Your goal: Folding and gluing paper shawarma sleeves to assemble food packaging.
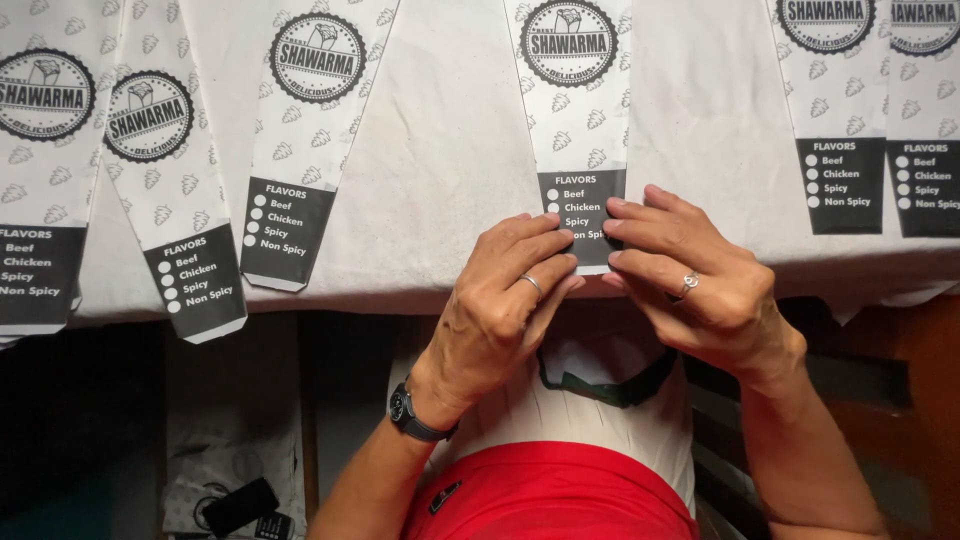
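A view from above looks down at a person's two hands working at the near edge of a table (440, 150) covered with a white cloth. Between the hands lies a long, narrow paper sleeve (575, 110), white with a faint grey pattern, a round black stamp near its far end and a black panel with a short checklist at its near end. The sleeve runs straight away from the person, and its black end reaches the table edge.

The left hand (505, 300) wears a ring and a dark wristwatch. Its fingers (540, 245) are curled and press down on the left side of the black panel. The right hand (700, 280), also wearing a ring, has its fingers (640, 212) bent over the right side of the same panel. Both hands pinch the sleeve's near end, with the fingertips almost meeting across it.

More sleeves of the same kind lie flat on the cloth. Three to the left (290, 150) fan out at slight angles, well apart from the hands, with their black ends hanging over the table edge. Two on the right (835, 110) lie straight, side by side.

Below the table edge, the person's white and red clothing (560, 480) shows. A small dark object (240, 505) lies on the floor at lower left, too dim to identify.
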